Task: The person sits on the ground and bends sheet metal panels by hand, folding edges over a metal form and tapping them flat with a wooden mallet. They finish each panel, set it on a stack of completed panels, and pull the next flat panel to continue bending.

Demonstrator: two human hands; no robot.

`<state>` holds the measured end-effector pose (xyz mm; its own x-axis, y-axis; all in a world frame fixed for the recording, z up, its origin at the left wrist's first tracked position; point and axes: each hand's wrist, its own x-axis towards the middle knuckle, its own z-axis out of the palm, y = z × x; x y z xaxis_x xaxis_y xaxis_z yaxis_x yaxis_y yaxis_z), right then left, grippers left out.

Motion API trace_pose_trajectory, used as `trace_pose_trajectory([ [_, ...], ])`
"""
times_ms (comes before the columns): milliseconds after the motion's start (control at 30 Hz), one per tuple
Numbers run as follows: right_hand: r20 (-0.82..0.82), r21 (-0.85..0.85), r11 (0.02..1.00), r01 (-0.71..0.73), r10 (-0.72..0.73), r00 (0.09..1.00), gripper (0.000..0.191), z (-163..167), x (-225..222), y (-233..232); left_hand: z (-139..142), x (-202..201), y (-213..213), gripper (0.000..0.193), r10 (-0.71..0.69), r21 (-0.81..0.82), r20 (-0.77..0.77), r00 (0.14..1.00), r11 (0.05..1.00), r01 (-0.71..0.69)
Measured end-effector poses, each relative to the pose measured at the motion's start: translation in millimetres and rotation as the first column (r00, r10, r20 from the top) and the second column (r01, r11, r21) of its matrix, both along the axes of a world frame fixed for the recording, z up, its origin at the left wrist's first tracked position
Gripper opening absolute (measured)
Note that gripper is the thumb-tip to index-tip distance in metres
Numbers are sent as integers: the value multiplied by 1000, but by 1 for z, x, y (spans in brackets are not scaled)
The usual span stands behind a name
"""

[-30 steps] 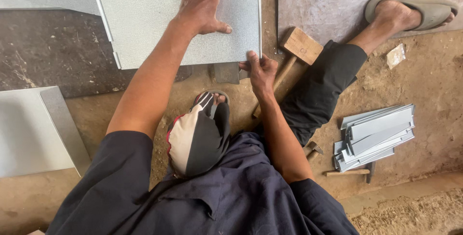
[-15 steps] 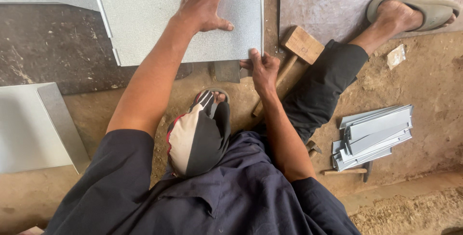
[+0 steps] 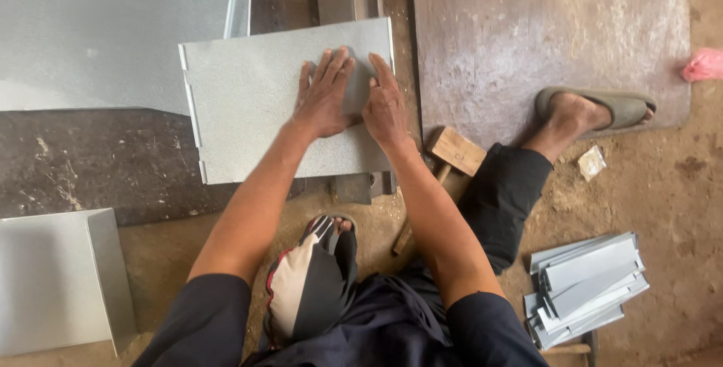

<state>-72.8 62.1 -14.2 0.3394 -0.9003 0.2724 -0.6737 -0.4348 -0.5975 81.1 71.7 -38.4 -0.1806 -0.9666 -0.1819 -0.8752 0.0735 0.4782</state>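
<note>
Right hand [image 3: 385, 107] now on metal sheet [image 3: 256, 111]

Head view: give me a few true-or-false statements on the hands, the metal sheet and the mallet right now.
1. Both hands, left hand and right hand, lie flat on the grey metal sheet. True.
2. The right hand grips the wooden mallet. False: the mallet lies on the ground beside the right forearm.
3. A stack of folded metal strips lies to the person's right. True.
4. The sheet stands upright. False: it lies flat.
</note>
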Motion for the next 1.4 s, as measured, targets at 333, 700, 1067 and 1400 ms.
trace_pose_trajectory([
  [333,131,46,997,54,-59,990,41,-26,-4,1,-57,-38,-4,46,309,-424,-139,941,840,-338],
  [700,683,376,921,-104,-200,702,41,-55,17,-17,-72,-42,-1,48,302,-443,-155,941,830,-340],
  [1067,-300,-145,830,538,-555,776,33,-51,-144,120,-6,2,-1,84,-174,-254,101,980,948,194],
  [1400,220,898,351,265,-880,422,23,-57,-161,188,53,-24,-54,111,-628,344,589,508,764,546],
])
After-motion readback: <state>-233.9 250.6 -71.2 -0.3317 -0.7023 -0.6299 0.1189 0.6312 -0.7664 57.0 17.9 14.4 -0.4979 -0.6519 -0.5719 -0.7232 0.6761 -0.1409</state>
